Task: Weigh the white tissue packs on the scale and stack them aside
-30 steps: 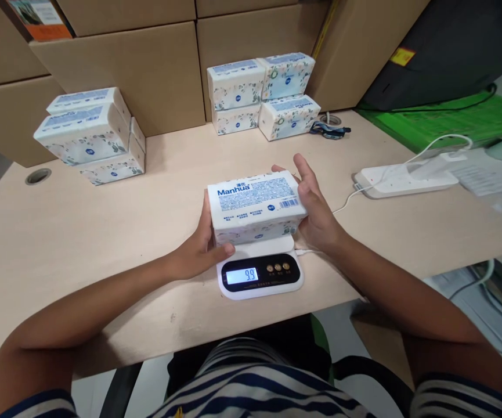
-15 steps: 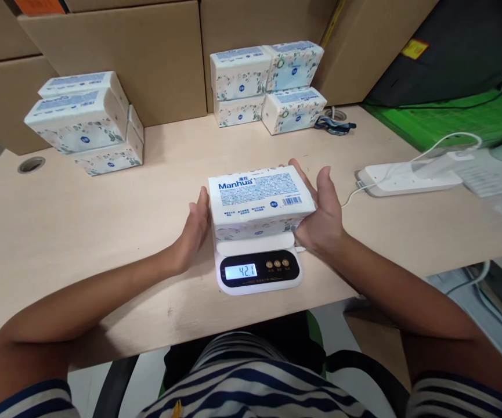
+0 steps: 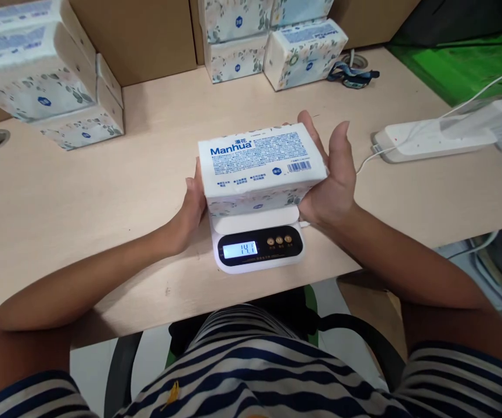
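Observation:
Between my two hands is a white tissue pack [image 3: 263, 159] marked "Manhua", its printed, barcoded face turned up. My left hand [image 3: 193, 203] presses its left side, and my right hand [image 3: 331, 180] grips the right end with the thumb standing up. Beneath the pack is a white kitchen scale [image 3: 257, 247], its lit display reading about 14.1. The pack covers most of the scale's plate, so I cannot tell whether it rests there or is partly lifted.
Stacked tissue packs [image 3: 28, 75] stand at the left and more tissue packs [image 3: 305, 55] at the back, before cardboard boxes [image 3: 146, 40]. A dark strap [image 3: 353, 75] lies beside them. On the right is a white power strip [image 3: 433, 139] with cables. Two round holes pierce the desk.
The scale's reading has dropped from 42.1 to 14.1. Both hands still hold the tissue pack. My view has tilted down and closer, so the desk items sit higher in view.

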The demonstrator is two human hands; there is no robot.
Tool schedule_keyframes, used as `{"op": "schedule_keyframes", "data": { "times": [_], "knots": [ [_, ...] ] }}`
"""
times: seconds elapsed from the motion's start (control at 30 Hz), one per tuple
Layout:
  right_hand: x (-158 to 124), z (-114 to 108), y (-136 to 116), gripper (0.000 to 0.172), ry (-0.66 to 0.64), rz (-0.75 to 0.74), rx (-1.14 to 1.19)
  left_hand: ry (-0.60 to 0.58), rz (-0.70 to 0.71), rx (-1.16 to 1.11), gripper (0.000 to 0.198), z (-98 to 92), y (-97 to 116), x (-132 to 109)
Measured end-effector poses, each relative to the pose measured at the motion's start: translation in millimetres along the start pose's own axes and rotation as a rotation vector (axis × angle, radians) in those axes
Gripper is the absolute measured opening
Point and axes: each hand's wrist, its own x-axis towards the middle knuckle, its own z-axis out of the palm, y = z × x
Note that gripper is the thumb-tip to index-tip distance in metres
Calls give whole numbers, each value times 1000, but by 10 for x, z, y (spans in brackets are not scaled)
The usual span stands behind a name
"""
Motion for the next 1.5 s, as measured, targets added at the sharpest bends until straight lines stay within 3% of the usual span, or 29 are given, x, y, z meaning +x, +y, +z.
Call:
{"op": "schedule_keyframes", "data": {
  "times": [0.57, 0.73, 0.93, 1.23, 1.5],
  "knots": [
    [53, -56, 53, 111, -89, -113, -161, -20, -8, 40, 105, 1, -29, -25],
    [14, -46, 39, 116, -32, -74, -105, 0, -6, 10, 107, 17, -49, -19],
    [-25, -78, 26, 121, -101, -97, -299, 18, -17, -21, 105, 18, -75, -20],
    [-25, -10, 4, 109, 17, -57, -110, 30, -24, 13, 105, 23, -22, -39],
    [-41, -52, 0, 105, -39, -97, -181, 49, -40, -26, 102, 38, -18, -43]
  ]
}}
